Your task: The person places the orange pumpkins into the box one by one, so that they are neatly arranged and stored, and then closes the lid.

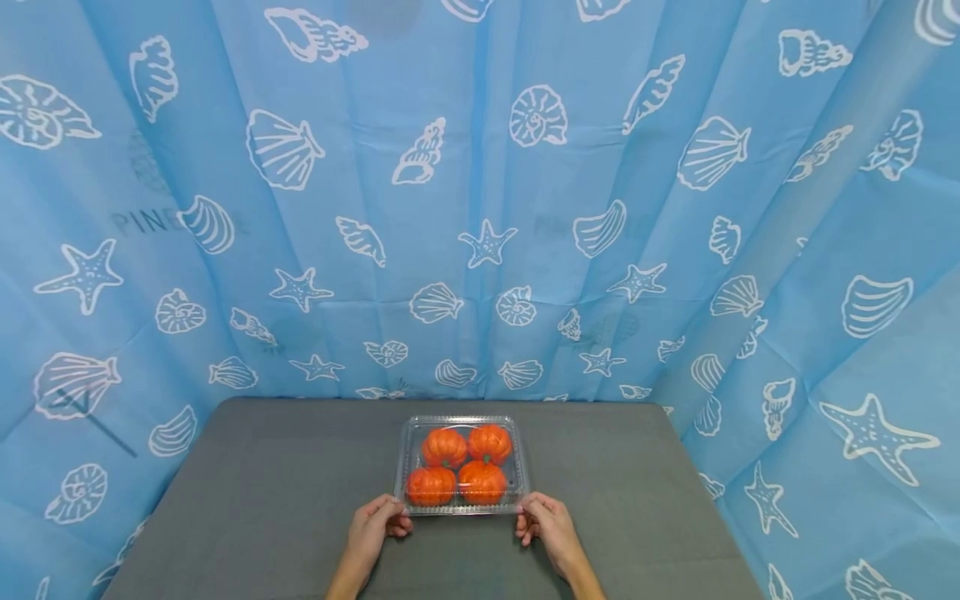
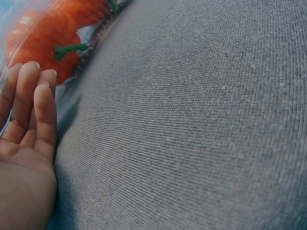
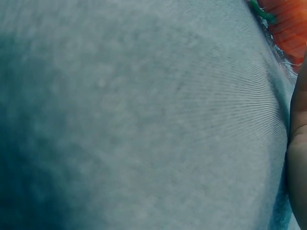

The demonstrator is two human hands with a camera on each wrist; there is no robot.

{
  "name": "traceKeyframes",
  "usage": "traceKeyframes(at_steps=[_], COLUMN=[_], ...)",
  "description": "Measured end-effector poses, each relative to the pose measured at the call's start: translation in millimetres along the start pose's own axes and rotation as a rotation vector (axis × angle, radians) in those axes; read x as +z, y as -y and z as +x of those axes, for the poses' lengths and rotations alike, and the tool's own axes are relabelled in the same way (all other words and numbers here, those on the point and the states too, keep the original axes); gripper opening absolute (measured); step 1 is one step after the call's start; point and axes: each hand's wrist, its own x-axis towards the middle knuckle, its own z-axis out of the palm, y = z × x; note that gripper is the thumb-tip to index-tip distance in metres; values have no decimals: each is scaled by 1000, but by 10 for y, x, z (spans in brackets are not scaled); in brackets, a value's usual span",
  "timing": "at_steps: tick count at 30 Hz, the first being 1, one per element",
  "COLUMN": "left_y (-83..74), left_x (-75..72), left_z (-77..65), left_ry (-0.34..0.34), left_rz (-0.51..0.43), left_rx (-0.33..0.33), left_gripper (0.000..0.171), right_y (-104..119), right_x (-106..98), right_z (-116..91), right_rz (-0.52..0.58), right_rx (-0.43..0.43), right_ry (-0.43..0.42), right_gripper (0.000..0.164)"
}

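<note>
A clear plastic clamshell container (image 1: 465,511) lies on the grey table, its lid over several small orange pumpkins (image 1: 444,447) with green stems. At its front left corner, my left hand (image 1: 369,529) pinches the rim, the other fingers loosely bent below. My right hand (image 1: 550,531) pinches the front right corner in the same way. The left wrist view has the left hand (image 2: 26,139) beside the container, a pumpkin (image 2: 36,40) showing through the plastic. Only an edge of the right hand (image 3: 300,143) enters the right wrist view; its fingertips are hidden there.
Grey cloth covers the table (image 1: 300,467), which extends to both sides of the container. Behind it and along the sides hangs a blue curtain (image 1: 480,192) printed with white shells and starfish.
</note>
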Motion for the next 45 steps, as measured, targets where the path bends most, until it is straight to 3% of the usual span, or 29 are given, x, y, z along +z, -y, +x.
traceKeyframes(at_steps=[10, 17, 28, 40, 45], left_y=[-16, -15, -24, -40, -62], left_x=[20, 9, -44, -32, -72], left_z=[-1, -11, -23, -47, -47], left_ry=[-2, -7, 59, 48, 102], left_rz=[-24, -22, -48, -36, -4], left_rx=[-14, -22, -29, -31, -60], left_gripper=[24, 22, 19, 16, 19], right_y=[52, 73, 70, 77, 101], right_x=[-24, -38, -38, -51, -48], right_z=[-3, -8, -5, -21, -27], right_rz=[4, 12, 10, 20, 56], right_rx=[62, 100, 96, 99, 136], right_ry=[9, 41, 62, 83, 69], right_gripper=[15, 15, 18, 19, 19])
